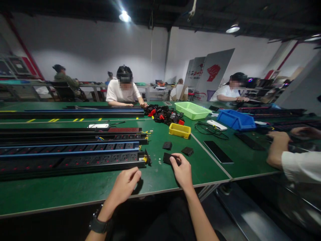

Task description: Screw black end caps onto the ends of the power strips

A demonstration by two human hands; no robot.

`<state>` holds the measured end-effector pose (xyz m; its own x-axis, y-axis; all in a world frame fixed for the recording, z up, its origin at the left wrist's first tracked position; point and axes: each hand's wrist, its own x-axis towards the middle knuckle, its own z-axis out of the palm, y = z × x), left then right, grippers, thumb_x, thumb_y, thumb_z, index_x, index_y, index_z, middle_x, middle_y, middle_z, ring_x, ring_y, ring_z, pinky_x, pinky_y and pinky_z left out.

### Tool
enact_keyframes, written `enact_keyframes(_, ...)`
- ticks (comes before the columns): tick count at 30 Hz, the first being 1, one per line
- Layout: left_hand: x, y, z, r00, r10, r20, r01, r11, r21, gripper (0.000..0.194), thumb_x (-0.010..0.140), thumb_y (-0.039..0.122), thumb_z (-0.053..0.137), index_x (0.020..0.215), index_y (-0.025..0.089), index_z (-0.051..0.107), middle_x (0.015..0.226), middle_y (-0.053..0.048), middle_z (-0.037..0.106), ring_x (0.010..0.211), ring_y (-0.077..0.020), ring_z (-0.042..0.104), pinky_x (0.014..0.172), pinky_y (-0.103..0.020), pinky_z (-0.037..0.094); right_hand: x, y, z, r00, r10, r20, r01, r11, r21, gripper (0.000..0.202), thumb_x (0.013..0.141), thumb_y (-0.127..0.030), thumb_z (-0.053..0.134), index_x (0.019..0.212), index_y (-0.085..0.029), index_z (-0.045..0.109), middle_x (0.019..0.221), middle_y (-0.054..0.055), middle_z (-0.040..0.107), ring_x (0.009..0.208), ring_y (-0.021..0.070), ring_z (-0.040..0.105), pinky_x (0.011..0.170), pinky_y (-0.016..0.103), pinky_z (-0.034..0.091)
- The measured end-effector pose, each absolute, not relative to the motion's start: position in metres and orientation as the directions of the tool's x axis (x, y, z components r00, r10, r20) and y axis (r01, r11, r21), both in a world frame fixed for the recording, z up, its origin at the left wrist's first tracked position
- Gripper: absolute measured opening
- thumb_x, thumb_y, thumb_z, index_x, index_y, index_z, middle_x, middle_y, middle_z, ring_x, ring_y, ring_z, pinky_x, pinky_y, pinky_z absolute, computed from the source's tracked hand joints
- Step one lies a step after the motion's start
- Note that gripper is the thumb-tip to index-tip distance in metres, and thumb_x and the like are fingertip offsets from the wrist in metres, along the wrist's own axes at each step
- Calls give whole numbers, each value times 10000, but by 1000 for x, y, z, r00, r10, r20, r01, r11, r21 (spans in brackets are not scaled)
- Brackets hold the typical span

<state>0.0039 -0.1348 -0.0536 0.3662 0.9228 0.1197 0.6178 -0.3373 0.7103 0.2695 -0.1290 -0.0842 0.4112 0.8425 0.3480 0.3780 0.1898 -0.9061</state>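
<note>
We see glare around a round white ceiling lamp [124,16], a dim black ceiling [87,7], stretched edges, soft detail throughout.

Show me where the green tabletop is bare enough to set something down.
Free: between the left hand and right hand; between the right hand and the flat dark device; left of the left hand, between the socket rails and front edge.

Crowded: around the black-and-red pile.
</note>
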Motion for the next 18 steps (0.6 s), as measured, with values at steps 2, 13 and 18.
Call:
enact_keyframes(2,4,-135,-53,368,922,118,629,-341,699,477,1016,527,358,679,203,448,638,17,499,632,-158,464,629,-293,249,271,-127,-87,425,841,334,363,180,-914,323,873,-483,624,981,-192,713,964,90,765,909,260,720,850,367,546)
enact_keyframes(13,5,-135,-55,361,925,119,667,-345,661,463,1002,518,367,667,205,434,613,24,474,610,-153,452,619,-292,234,270,-122,-91,456,846,275,270,163,-949,390,849,-521,643,1028,-176,683,893,95,767,804,249,719,747,345,553)
enact_keyframes(18,6,-135,-53,358,927,111,675,-339,656,458,993,516,368,668,204,445,620,18,492,616,-154,458,618,-292,233,271,-115,-89,479,822,308,412,99,-906,392,879,-496,570,1097,-188,674,852,66,735,759,235,671,730,337,513)
